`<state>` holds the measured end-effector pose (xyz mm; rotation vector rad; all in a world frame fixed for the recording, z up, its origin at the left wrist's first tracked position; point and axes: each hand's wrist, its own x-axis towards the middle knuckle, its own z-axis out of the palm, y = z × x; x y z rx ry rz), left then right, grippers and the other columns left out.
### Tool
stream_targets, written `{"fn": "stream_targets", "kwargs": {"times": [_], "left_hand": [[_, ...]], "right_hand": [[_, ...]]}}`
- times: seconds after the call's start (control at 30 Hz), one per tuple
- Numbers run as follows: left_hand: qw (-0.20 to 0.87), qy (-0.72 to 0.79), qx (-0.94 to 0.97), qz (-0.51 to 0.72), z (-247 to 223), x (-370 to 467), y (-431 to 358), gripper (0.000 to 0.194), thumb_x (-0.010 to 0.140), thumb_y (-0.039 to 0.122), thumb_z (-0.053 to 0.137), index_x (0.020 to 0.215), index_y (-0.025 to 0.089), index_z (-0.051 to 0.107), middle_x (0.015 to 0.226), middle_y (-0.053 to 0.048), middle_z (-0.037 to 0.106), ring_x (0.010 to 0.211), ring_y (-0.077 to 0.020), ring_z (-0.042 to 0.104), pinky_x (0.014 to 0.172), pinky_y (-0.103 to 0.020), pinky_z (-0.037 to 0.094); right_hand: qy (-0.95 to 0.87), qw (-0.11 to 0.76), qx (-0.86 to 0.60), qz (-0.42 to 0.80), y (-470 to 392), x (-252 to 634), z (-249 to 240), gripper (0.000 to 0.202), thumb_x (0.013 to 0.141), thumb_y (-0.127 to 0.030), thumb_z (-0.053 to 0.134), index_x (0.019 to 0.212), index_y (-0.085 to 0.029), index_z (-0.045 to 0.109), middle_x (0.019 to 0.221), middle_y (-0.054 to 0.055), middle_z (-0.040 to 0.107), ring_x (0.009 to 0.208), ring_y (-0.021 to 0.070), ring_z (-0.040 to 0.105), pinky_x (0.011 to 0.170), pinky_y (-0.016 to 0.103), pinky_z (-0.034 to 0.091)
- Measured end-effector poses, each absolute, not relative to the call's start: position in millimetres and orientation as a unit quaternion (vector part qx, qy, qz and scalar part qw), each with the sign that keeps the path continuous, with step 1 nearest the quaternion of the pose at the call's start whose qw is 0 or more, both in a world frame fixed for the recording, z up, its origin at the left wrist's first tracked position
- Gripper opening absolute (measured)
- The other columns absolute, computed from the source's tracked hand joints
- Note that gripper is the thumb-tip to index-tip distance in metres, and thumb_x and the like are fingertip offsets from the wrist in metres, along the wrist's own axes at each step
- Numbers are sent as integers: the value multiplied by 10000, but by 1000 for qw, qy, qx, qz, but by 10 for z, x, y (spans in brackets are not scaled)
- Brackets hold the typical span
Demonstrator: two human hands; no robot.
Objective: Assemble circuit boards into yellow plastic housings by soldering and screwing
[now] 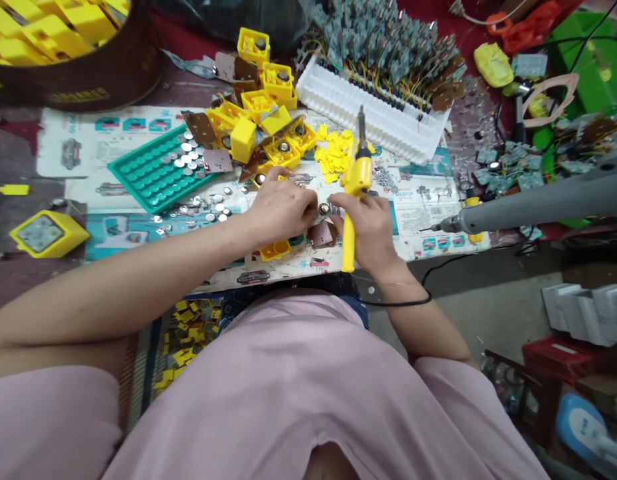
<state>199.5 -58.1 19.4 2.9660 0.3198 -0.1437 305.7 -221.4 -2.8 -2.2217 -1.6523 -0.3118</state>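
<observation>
My right hand (371,230) is closed round a yellow soldering iron (357,175), whose metal tip points away from me. Its thumb and fingertips are by a small round metal part (323,209). On the other side of that part, my left hand (284,205) has its fingers curled and pressed together; what they hold, if anything, is hidden. Just below the hands lie a brown board (323,233) and a yellow housing (275,250). Beyond my left hand is a pile of yellow housings (243,140), some with round metal parts inside.
A teal tray (153,177) with silver discs lies left, below a brown tub (78,87) of yellow parts. Small yellow pieces (333,153) and a white rack (368,110) with wired boards stand behind. A grey electric screwdriver (533,200) reaches in from the right.
</observation>
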Motion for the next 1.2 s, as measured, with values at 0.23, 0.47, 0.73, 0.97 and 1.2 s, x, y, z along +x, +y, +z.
{"fn": "stream_targets", "kwargs": {"times": [0.23, 0.47, 0.73, 0.97, 1.2], "left_hand": [[87, 111, 989, -31, 151, 1932, -564, 400, 946, 279, 378, 1001, 169, 759, 831, -75, 747, 857, -221, 685, 1093, -515, 341], [74, 113, 991, 9, 75, 1891, -542, 306, 906, 294, 448, 924, 198, 739, 1011, -101, 739, 1037, -291, 657, 1037, -500, 387], [112, 81, 989, 42, 52, 1889, -539, 323, 934, 247, 416, 803, 235, 711, 1177, -30, 738, 1170, -282, 594, 1021, -477, 432], [126, 96, 986, 46, 1, 1885, -530, 334, 932, 237, 409, 753, 217, 691, 1143, -38, 730, 1049, -246, 647, 1032, -469, 406], [139, 88, 984, 63, -25, 1865, -512, 316, 931, 241, 419, 712, 212, 646, 1065, -21, 759, 995, -229, 678, 1063, -475, 404]], "right_hand": [[-584, 96, -805, -42, -1938, 3100, 34, 334, 953, -176, 536, 1269, -269, 592, 852, 31, 704, 949, 253, 584, 857, 406, 381], [-607, 97, -788, -37, -1823, 3112, -51, 368, 981, -197, 497, 1328, -272, 594, 922, 44, 717, 974, 227, 590, 844, 363, 420], [-586, 277, -757, -85, -2180, 3146, 154, 339, 967, -464, 553, 1175, -228, 680, 871, 38, 749, 802, 161, 685, 773, 278, 530], [-554, 277, -737, -272, -2833, 3109, 527, 610, 991, -613, 336, 1426, -237, 539, 983, 91, 782, 727, 203, 716, 654, 331, 564], [-611, 341, -692, -176, -2930, 3093, 277, 520, 834, -307, 741, 1321, -245, 571, 869, 20, 784, 644, 159, 715, 549, 267, 575]]}}
